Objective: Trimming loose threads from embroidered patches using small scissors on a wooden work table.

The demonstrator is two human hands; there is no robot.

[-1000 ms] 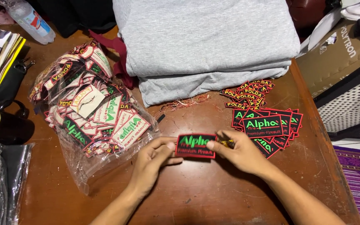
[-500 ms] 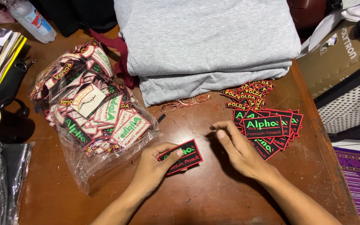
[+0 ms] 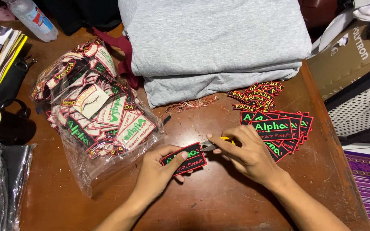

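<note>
Wooden table [image 3: 236, 201], lower centre: left hand [image 3: 157, 171] pinches a black patch [image 3: 185, 159] — long axis tilted up-right. Right hand [image 3: 247, 154], closed on a small yellow-handled cutter [image 3: 217, 143], meets the patch's upper-right end.

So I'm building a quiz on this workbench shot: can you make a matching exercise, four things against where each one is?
Things:
1. black embroidered patch
2. clear plastic bag of patches
3. folded grey fabric
4. small cutting tool with yellow handle

Places:
A. in the right hand
B. far side of the wooden table, at the middle
C. under the left hand thumb
D. left part of the table

Pairs: 1-C, 2-D, 3-B, 4-A
</note>
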